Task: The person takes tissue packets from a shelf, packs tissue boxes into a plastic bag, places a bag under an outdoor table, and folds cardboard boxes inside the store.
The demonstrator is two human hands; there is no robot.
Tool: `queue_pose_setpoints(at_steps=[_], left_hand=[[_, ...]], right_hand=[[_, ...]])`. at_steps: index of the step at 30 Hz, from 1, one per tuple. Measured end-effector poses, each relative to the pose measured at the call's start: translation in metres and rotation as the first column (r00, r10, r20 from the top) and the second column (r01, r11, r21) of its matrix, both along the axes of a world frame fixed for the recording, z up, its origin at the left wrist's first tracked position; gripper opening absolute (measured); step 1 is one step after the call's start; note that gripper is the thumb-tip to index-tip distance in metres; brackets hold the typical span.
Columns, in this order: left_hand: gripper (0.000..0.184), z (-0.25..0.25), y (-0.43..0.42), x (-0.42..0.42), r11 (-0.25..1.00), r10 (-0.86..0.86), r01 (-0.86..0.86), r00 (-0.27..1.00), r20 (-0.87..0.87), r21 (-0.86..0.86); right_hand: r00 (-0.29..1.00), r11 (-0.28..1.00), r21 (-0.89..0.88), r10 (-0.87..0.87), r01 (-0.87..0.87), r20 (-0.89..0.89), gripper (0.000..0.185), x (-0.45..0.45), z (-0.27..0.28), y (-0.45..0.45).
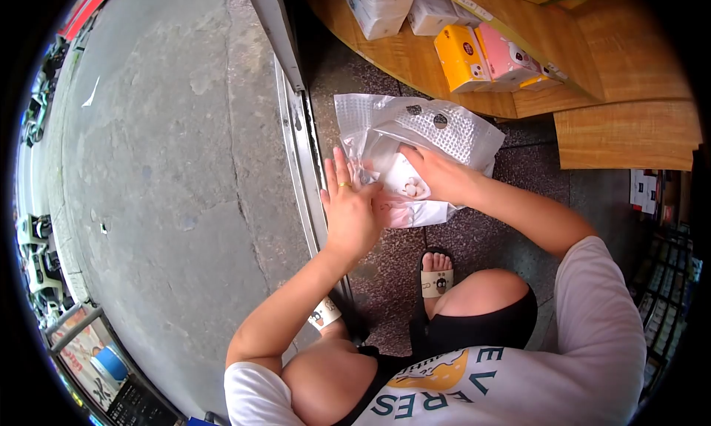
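Observation:
A clear textured plastic bag [463,133] with two dark holes lies in front of me above the speckled floor. At its opening is a white pack with a cotton print [407,180], and a pinkish white wrapper [400,213] shows below that. My left hand [355,207], with a ring on one finger, rests on the left side of the bag with its fingers spread. Reaching in from the right, my right hand [437,175] is wrapped round the printed pack; some of its fingers are hidden behind the pack.
Wooden shelves [400,52] at the upper right hold white packs [381,7], a yellow pack [463,55] and a pink pack [503,52]. A metal door track [296,159] runs along the left of the bag. My sandalled feet are below it.

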State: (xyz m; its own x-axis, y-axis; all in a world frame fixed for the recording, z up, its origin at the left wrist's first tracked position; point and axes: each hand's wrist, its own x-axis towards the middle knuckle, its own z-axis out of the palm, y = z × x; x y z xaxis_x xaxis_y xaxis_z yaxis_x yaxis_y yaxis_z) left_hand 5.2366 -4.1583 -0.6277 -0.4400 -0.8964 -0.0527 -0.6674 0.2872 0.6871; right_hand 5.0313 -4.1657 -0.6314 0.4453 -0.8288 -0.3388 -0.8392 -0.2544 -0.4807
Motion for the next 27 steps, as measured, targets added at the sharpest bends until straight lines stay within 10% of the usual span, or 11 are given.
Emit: queue_pose_setpoints(at_steps=[8, 10, 14, 22, 24, 27], left_hand=[[0.04, -0.012, 0.005, -0.004, 0.999, -0.043, 0.04, 0.992, -0.122, -0.027], [0.044, -0.005, 0.006, -0.005, 0.999, -0.044, 0.039, 0.988, -0.147, -0.035], [0.049, 0.002, 0.003, -0.008, 0.998, -0.033, 0.023, 0.982, -0.188, -0.053], [0.048, -0.004, -0.018, 0.001, 0.929, 0.044, 0.122, 0.901, -0.432, 0.35], [0.051, 0.004, -0.03, 0.004, 0.488, 0.417, 0.49, 0.596, -0.686, 0.723], [0.074, 0.015, -0.031, 0.014, 0.382, 0.413, 0.631, 0.537, -0.736, 0.675]], right_hand=[[0.981, 0.987, -0.16, 0.0, 0.031, 0.194, 0.069, 0.006, 0.014, 0.01], [0.992, 0.988, -0.139, 0.055, -0.071, -0.114, 0.075, 0.009, 0.049, 0.011], [0.991, 0.966, -0.23, 0.103, -0.121, -0.092, 0.078, 0.005, 0.076, 0.014], [0.984, 0.911, -0.39, 0.169, -0.136, 0.053, 0.07, 0.01, 0.157, 0.021], [0.979, 0.903, -0.417, 0.167, -0.104, 0.118, 0.073, 0.003, 0.162, 0.023], [0.889, 0.871, -0.483, 0.153, 0.084, 0.431, 0.083, -0.01, 0.151, 0.019]])
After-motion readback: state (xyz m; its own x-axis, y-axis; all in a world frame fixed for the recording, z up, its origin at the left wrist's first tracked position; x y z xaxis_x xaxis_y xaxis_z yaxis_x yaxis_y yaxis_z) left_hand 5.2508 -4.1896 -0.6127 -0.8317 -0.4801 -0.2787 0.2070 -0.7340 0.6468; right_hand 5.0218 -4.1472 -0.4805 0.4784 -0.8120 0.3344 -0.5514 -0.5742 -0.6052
